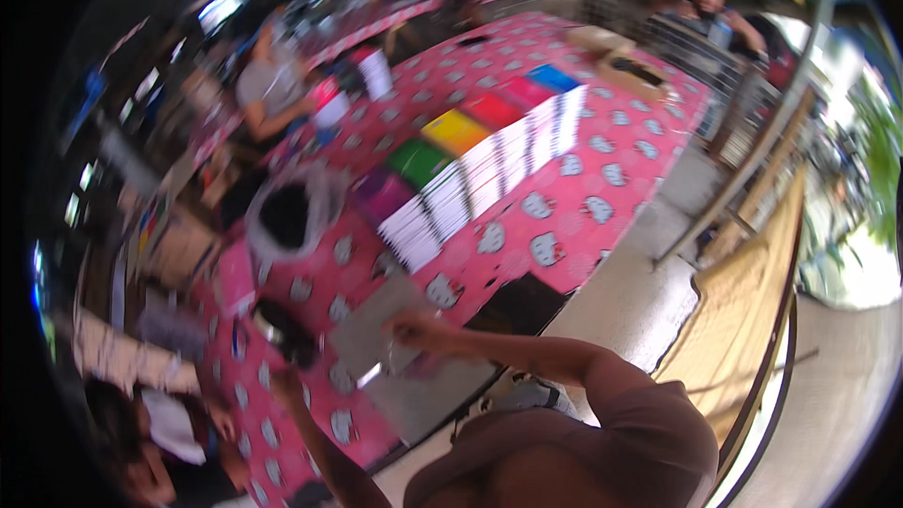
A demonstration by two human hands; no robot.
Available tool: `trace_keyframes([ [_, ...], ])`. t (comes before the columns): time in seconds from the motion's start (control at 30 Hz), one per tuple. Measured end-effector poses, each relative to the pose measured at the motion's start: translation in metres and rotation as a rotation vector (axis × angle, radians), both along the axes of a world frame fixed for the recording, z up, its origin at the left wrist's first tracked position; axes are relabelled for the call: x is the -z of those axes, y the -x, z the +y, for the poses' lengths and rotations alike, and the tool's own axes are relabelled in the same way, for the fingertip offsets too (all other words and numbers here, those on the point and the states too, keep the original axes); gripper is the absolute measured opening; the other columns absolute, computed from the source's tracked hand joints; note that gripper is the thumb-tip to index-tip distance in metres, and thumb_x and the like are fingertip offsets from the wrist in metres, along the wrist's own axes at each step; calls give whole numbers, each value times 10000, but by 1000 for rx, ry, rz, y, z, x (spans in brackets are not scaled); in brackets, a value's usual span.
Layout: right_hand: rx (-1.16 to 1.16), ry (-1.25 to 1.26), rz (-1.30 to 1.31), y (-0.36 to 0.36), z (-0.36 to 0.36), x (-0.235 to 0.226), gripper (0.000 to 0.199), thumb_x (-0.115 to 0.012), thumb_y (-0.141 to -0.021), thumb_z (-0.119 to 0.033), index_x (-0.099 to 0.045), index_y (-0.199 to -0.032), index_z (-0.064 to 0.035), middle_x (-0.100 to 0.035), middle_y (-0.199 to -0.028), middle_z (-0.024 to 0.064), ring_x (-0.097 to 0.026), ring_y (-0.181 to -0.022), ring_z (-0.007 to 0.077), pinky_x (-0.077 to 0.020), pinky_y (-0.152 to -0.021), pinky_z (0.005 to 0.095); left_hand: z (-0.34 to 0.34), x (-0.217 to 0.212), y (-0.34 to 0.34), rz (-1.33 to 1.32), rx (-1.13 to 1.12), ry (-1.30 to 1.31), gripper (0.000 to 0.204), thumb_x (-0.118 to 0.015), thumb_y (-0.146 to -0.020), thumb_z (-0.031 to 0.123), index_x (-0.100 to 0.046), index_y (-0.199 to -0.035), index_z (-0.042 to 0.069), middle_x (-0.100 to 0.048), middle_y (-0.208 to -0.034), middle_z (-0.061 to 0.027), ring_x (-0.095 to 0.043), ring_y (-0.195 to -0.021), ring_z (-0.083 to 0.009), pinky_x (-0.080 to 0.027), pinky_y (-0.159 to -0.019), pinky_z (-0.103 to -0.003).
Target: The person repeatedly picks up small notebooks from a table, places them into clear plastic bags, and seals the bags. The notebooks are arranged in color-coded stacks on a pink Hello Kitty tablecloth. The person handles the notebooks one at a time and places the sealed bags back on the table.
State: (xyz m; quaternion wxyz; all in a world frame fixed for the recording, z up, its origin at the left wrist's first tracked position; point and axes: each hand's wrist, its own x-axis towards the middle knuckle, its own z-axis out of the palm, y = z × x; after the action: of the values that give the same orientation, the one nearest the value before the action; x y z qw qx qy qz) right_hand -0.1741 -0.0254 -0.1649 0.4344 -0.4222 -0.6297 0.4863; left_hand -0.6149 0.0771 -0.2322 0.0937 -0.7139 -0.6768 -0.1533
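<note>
The picture is tilted and blurred. My right hand (414,329) reaches in from the lower middle and grips the edge of a flat grey sheet (372,329), which lies over the near end of a table with a pink patterned cloth (555,216). My left hand (282,378) comes up from the bottom edge beside a dark object (287,337); blur hides whether it holds that object. Just beyond the sheet runs a row of stacked notebooks (489,165) with purple, green, yellow, red, pink and blue covers.
A round bin lined with a black bag (287,216) stands left of the stacks. One person in grey (268,85) sits at the far left, another (715,9) behind a metal railing at the top right, a third (160,433) at the lower left. A wooden barrier (752,292) runs along the right.
</note>
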Motion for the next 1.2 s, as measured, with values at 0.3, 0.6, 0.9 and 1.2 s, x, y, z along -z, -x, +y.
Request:
trace_keyframes([
  [0.3, 70, -51, 95, -14, 0, 3, 440, -700, -833, -17, -503, -1218, -97, -556, -1037, 60, -570, -940, 159, -484, -822, 302, -50, -203, -239, -306, 781, 641, 219, -718, -862, 212, -677, -911, 2, -682, -755, -95, -630, -705, -113, -509, -665, -296],
  [0.6, -62, 288, 394, -23, 3, -6, 396, -657, -930, -107, -474, -1281, -108, -517, -1149, 18, -517, -997, 103, -437, -863, 257, 27, -88, -254, -743, 818, 1447, 238, -711, -875, 260, -673, -897, 26, -620, -774, 0, -585, -727, -92, -458, -613, -292],
  [0.9, 152, 299, 730, 0, -16, 16, 416, -537, -1021, -337, -482, -1356, -97, -579, -1167, 21, -498, -1154, 138, -376, -1017, 313, -111, -138, -282, -176, 676, 173, 771, -778, -774, 374, -456, -1352, -23, -561, -1245, -238, -564, -1147, -357, -481, -918, -434],
  [1.2, -88, 212, 540, -27, -46, 62, 708, -341, -1030, -535, -195, -1554, -82, -301, -1549, 101, -254, -1434, 210, -179, -1169, 362, -162, -80, -262, -1160, 436, 354, 943, -880, -677, 291, -353, -1401, -3, -458, -1344, -217, -465, -1272, -347, -430, -1020, -436],
])
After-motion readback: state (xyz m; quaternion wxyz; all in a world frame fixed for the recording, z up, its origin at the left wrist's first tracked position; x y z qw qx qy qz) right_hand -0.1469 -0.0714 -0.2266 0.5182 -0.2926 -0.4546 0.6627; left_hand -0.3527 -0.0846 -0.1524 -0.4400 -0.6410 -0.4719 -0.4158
